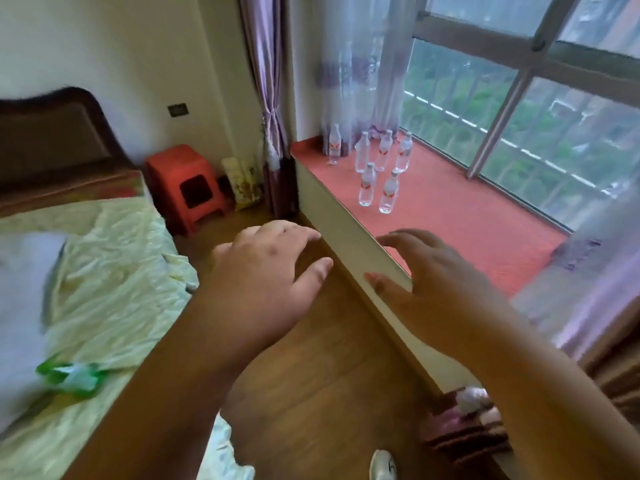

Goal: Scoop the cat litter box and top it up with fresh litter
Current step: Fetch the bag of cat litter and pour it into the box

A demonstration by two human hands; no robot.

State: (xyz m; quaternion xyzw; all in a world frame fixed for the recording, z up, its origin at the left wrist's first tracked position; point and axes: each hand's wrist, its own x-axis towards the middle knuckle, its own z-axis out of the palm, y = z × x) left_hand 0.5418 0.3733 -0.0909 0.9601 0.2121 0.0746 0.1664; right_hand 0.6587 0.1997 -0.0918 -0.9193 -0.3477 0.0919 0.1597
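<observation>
No litter box, scoop or litter bag shows in the head view. My left hand (266,268) is stretched out over the wooden floor (311,375), fingers relaxed and spread, holding nothing. My right hand (429,282) reaches forward over the edge of the red window ledge (450,216), fingers also spread and empty. Both forearms run in from the bottom of the view.
Several clear water bottles (367,185) stand on the ledge by the window. A bed (86,271) with pale yellow bedding fills the left, a green packet (71,374) lying on it. An orange plastic stool (187,185) and a printed bag (242,183) sit in the far corner beside purple curtains (270,98).
</observation>
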